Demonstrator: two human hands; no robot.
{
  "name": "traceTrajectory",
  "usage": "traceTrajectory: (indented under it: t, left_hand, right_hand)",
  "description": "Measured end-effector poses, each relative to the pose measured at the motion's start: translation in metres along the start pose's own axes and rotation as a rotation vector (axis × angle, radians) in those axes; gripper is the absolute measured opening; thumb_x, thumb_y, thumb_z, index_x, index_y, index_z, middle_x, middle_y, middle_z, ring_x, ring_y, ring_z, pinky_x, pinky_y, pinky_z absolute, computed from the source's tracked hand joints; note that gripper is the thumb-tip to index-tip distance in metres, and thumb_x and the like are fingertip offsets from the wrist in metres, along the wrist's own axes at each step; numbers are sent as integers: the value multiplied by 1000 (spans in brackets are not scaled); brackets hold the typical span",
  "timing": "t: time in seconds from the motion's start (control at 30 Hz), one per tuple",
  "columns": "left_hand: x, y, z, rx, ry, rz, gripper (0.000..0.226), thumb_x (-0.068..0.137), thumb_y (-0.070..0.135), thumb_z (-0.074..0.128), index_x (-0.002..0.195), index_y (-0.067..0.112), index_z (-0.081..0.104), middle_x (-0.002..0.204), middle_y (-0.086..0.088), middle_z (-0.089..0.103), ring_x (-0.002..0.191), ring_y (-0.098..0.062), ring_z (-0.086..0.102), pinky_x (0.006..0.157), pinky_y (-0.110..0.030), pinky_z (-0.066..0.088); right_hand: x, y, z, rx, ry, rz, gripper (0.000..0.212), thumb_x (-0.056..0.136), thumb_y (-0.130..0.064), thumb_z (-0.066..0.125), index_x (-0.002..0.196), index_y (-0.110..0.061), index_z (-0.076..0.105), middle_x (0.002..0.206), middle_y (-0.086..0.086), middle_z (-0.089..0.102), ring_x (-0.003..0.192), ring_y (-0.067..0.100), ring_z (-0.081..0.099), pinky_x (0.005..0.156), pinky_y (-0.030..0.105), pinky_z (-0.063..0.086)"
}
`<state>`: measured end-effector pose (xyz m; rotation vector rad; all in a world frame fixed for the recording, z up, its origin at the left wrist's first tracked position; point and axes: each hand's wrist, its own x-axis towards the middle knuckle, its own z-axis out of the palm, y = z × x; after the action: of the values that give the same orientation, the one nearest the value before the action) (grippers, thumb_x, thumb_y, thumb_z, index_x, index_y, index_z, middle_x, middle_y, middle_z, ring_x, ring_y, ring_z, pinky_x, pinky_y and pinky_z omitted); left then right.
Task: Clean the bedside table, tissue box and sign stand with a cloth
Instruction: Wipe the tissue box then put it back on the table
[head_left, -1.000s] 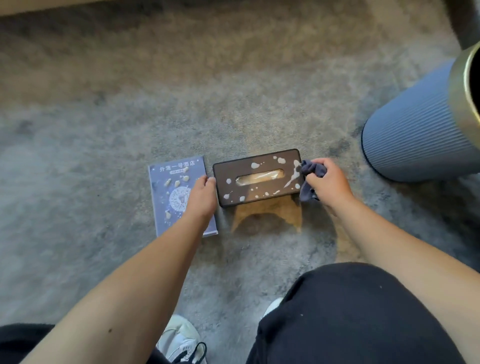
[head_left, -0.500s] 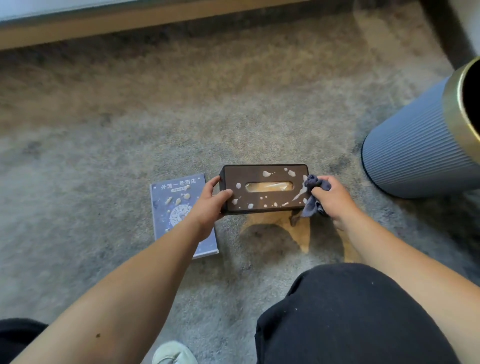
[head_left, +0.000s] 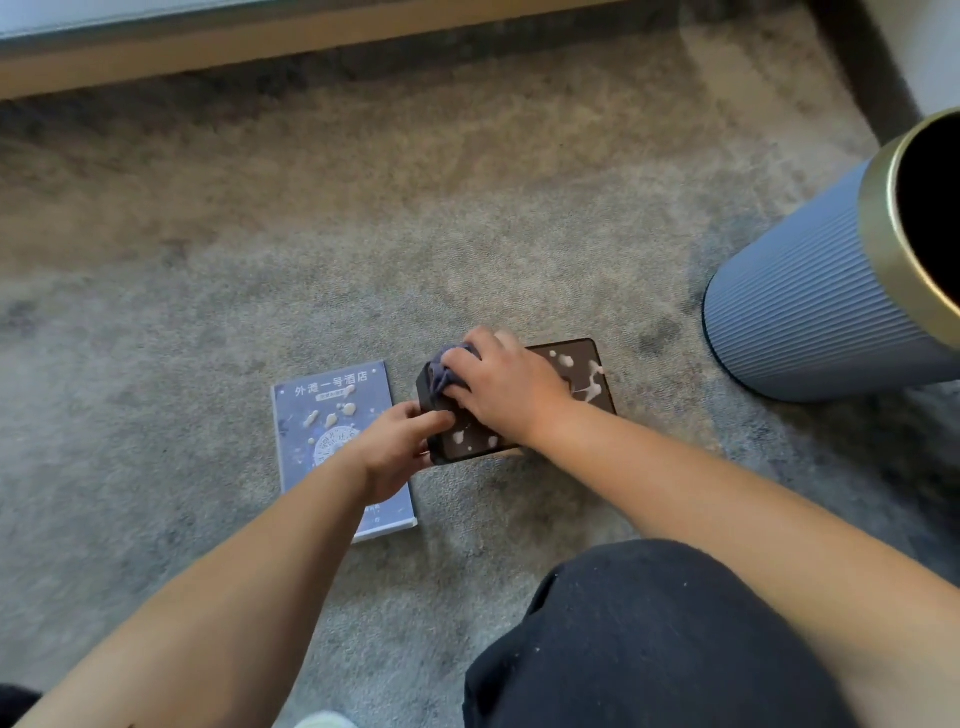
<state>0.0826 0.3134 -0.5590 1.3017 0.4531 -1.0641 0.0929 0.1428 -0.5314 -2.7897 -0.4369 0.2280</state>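
Note:
A dark brown tissue box (head_left: 582, 374) spattered with white blotches is on the grey carpet in front of me. My left hand (head_left: 397, 444) grips its near left corner. My right hand (head_left: 506, 387) presses a bluish-grey cloth (head_left: 444, 371) onto the left part of the box's top and hides the slot. To the left of the box a blue sign stand (head_left: 332, 415) lies flat on the carpet, with white blotches on its face; my left forearm covers its lower right part.
The round bedside table (head_left: 810, 291), with a ribbed blue-grey side and a gold rim, stands at the right. A wooden skirting strip (head_left: 260, 44) runs along the far edge of the carpet. My dark-trousered knee (head_left: 649, 639) fills the foreground.
My right hand has carried the cloth from the box's right end across the top to its left part. My left hand has shifted to the near left corner. The box sits lower, on the carpet.

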Motion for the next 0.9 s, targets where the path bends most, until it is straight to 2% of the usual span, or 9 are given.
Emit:
traceTrajectory:
  t: [0.1,0.2,0.27,0.4,0.53,0.63,0.7,0.8,0.9]
  left_hand:
    - [-1,-2,4,-11,17,20,14,93,9,57,107,8,59,102,-11,69,96,-22,65,81,-32,54]
    - [-1,-4,4,-37,40,22,19,93,9,58,112,8,58,105,-10,69,94,-21,66,73,-28,54]
    - [-1,-5,3,-62,47,14,24,92,10,59,116,8,56,107,-10,69,94,-20,67,71,-26,55]
    - [-1,-6,3,-97,40,16,29,92,9,60,120,6,54,112,-13,67,99,-23,66,81,-32,53]
    - [-3,-7,2,-93,31,2,35,91,10,62,124,4,53,120,-16,66,101,-24,66,83,-34,53]
    - [-3,-11,-1,-93,27,-24,42,91,11,62,130,3,49,121,-16,66,101,-24,68,83,-34,54]
    - [-3,-13,-1,-114,14,-39,44,91,11,63,132,2,48,121,-16,67,101,-24,68,85,-35,54]
    - [-5,-13,0,-152,-13,-43,54,84,16,68,132,2,49,117,-14,69,101,-24,69,85,-33,56]
    - [-6,-13,4,-170,-10,-59,40,93,28,59,127,7,55,110,-8,71,97,-21,69,88,-35,54]
  right_hand:
    - [-1,10,11,-106,54,-2,26,82,-31,69,99,-12,62,103,20,60,81,40,57,61,41,49]
    - [-6,22,12,-88,47,72,21,85,-26,66,98,-10,59,100,21,57,83,40,56,56,41,47]
    - [-17,39,10,-86,0,169,22,93,-26,55,108,-11,55,111,19,53,96,39,52,65,43,49]
    - [-48,100,-1,-97,-89,474,27,100,-34,37,120,-18,46,122,13,46,110,35,47,81,45,48]
    - [-83,150,-2,-110,-243,703,32,100,-37,37,125,-19,48,125,14,48,111,38,50,81,44,45]
    - [-105,158,-6,23,-137,846,31,100,-40,39,120,-20,51,123,15,50,104,38,55,76,41,42]
    - [-108,144,-12,61,-26,808,29,98,-41,42,117,-22,53,120,11,52,100,35,56,74,38,43]
    - [-96,97,-23,126,46,592,26,97,-39,46,117,-27,55,119,4,53,94,23,56,70,33,48]
    - [-76,46,-22,172,53,323,26,93,-38,54,116,-28,58,114,1,52,96,20,54,72,32,50]
